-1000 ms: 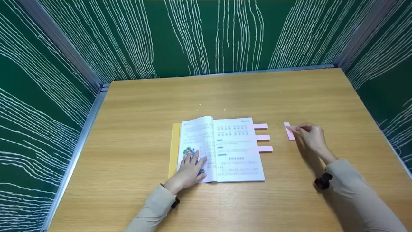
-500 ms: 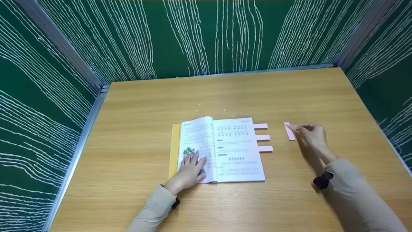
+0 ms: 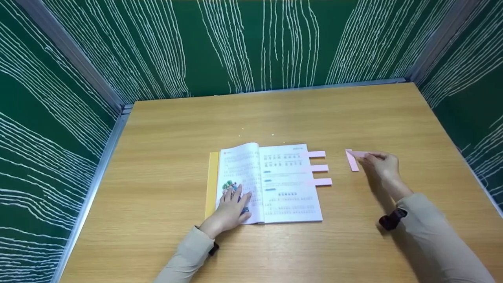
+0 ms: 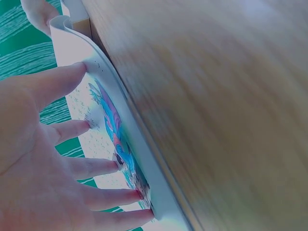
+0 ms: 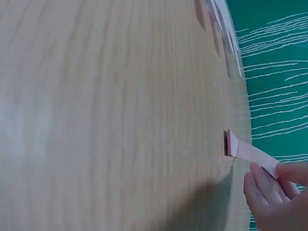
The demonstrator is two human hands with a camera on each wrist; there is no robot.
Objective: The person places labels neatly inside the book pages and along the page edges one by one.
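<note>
An open book (image 3: 289,204) with printed pages lies on the table. My left hand (image 3: 228,210) rests flat with spread fingers on its left page, over a coloured picture (image 4: 115,130). Three pink sticky tabs (image 3: 320,168) stick out from the right page's edge. To the right of the book, a small pad of pink sticky notes (image 3: 353,163) lies on the table. My right hand (image 3: 385,169) pinches the free end of a pink strip (image 5: 257,155) between thumb and fingers. That strip is lifted at an angle, its other end still joined to the pad's top.
Beneath everything is a wooden table (image 3: 177,125), with green, white-lined panels (image 3: 251,43) around its back and sides. A few tiny white specks lie behind the book. A yellow cover edge (image 3: 212,177) shows along the book's left.
The pink strip in my right hand has peeled further up from the pad, and more of it shows. My left hand stays in place on the page.
</note>
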